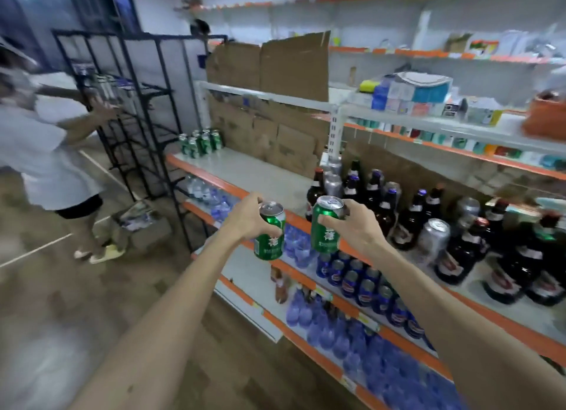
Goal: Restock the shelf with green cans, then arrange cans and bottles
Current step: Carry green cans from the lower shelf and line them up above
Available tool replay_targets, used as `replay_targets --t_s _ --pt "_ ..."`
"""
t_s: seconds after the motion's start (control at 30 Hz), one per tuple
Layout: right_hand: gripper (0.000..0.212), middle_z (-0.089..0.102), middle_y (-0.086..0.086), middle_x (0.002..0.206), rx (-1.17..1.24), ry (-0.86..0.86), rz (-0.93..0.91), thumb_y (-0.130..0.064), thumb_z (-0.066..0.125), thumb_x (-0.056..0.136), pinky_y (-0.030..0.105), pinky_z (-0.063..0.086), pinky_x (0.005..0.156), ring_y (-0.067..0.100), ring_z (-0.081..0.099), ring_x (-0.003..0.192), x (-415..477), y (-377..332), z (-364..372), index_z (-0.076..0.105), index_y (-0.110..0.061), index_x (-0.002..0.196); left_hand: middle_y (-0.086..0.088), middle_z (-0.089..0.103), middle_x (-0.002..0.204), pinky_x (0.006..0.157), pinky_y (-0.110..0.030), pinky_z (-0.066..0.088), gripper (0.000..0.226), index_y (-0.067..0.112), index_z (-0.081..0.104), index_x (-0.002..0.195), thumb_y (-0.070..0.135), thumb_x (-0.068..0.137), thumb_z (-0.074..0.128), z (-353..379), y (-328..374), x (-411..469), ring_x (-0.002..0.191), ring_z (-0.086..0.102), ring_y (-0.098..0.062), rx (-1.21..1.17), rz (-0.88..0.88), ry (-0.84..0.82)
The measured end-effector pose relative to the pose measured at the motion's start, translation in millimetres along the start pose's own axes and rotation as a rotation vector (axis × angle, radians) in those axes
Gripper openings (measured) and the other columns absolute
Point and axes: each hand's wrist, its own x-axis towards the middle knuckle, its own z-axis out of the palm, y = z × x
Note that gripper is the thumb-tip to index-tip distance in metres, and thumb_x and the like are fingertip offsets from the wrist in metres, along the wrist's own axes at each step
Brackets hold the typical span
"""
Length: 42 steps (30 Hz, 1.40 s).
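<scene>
The shelf (254, 170) has an open stretch of pale board between a small cluster of green cans (200, 141) at its far end and the brown bottles (376, 201) that crowd the nearer part. Its orange front lip runs just behind both hands. A few silver cans (433, 235) stand among the bottles, close to that lip.

The left hand (245, 216) has its fingers wrapped round a green can (271, 235), held in the air in front of the lip and just before the open stretch. The right hand (358, 226) is clamped on a second green can (326, 230), thumb across its front, just beside the first but not touching it. Both cans are upright with a slight tilt, silver tops and pull tabs showing, with white lettering on the green sides.

Sheets of cardboard (294, 63) line the back of the shelf. On the tier below sit blue cans (358, 281), and under those, rows of water bottles (324, 327). Beyond the far end of the unit stands a black wire rack (137, 103), where another person (39, 152) in a pale top reaches toward it. The floor (61, 317) is mottled brown, marked with pale lines.
</scene>
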Motion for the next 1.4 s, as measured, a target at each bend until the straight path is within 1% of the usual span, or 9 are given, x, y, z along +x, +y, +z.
replay_targets --t_s 0.1,0.27,0.47,0.6,0.73,0.87,1.1,1.27,1.4 --pt "0.044 0.067 -0.001 0.100 0.009 -0.084 -0.076 -0.045 0.075 0.081 0.032 0.049 0.070 0.017 0.062 0.087 41 -47 62 0.061 -0.016 0.111 -0.001 0.059 0.108 0.059 -0.026 0.039 0.065 0.014 0.048 0.113 0.026 0.064 0.088 -57 -47 24 0.095 0.056 -0.020 0.006 -0.051 0.073" --pt "0.040 0.065 -0.003 0.094 0.046 -0.159 -0.122 -0.038 0.076 0.081 0.027 0.040 0.061 0.016 0.060 0.084 104 -117 164 0.065 -0.015 0.111 -0.001 0.056 0.112 0.071 -0.031 0.038 0.068 0.014 0.050 0.118 0.027 0.063 0.089 -133 -124 81 0.099 0.052 -0.019 0.017 -0.101 0.177" --pt "0.026 0.059 -0.009 0.082 0.050 -0.204 -0.151 -0.034 0.075 0.084 0.019 0.035 0.052 0.013 0.056 0.077 169 -178 246 0.060 -0.019 0.098 -0.001 0.056 0.107 0.062 -0.030 0.037 0.065 0.013 0.050 0.114 0.026 0.064 0.089 -198 -199 141 0.096 0.053 -0.019 0.011 -0.136 0.198" --pt "0.032 0.062 -0.005 0.089 0.054 -0.208 -0.127 -0.034 0.076 0.082 0.026 0.041 0.062 0.016 0.061 0.083 224 -204 292 0.063 -0.015 0.105 0.000 0.057 0.103 0.060 -0.024 0.038 0.062 0.013 0.050 0.112 0.025 0.064 0.089 -226 -239 191 0.091 0.053 -0.017 0.008 -0.138 0.197" --pt "0.035 0.061 -0.002 0.088 0.006 -0.226 -0.120 -0.037 0.075 0.084 0.024 0.037 0.056 0.015 0.057 0.079 293 -219 344 0.065 -0.013 0.106 0.004 0.057 0.104 0.056 -0.018 0.035 0.062 0.015 0.051 0.114 0.026 0.065 0.088 -249 -277 256 0.092 0.053 -0.015 -0.008 -0.124 0.176" --pt "0.025 0.053 -0.008 0.074 0.038 -0.241 -0.099 -0.033 0.075 0.084 0.017 0.031 0.048 0.012 0.052 0.070 368 -236 400 0.054 -0.019 0.082 0.006 0.056 0.103 0.057 -0.018 0.035 0.060 0.017 0.048 0.111 0.022 0.067 0.089 -278 -316 326 0.093 0.052 -0.014 -0.061 -0.139 0.150" --pt "0.025 0.056 -0.011 0.080 0.060 -0.311 -0.108 -0.030 0.076 0.084 0.012 0.031 0.049 -0.005 0.048 0.066 465 -278 478 0.055 -0.023 0.095 0.002 0.056 0.109 0.061 -0.024 0.036 0.065 0.016 0.049 0.116 0.025 0.065 0.089 -340 -381 430 0.098 0.052 -0.018 -0.028 -0.192 0.103" --pt "0.031 0.049 -0.009 0.074 0.089 -0.274 -0.015 -0.037 0.077 0.081 0.022 0.031 0.053 0.013 0.050 0.072 530 -302 542 0.049 -0.023 0.080 0.003 0.058 0.104 0.062 -0.025 0.041 0.061 0.017 0.051 0.112 0.026 0.065 0.089 -375 -437 509 0.091 0.055 -0.015 0.003 -0.155 0.048" --pt "0.031 0.056 -0.007 0.081 0.067 -0.156 0.048 -0.040 0.075 0.083 0.025 0.039 0.060 0.013 0.053 0.076 569 -324 575 0.058 -0.015 0.091 0.009 0.057 0.097 0.062 -0.025 0.041 0.059 0.018 0.053 0.109 0.026 0.064 0.090 -403 -473 575 0.081 0.054 -0.006 0.024 -0.063 -0.023"
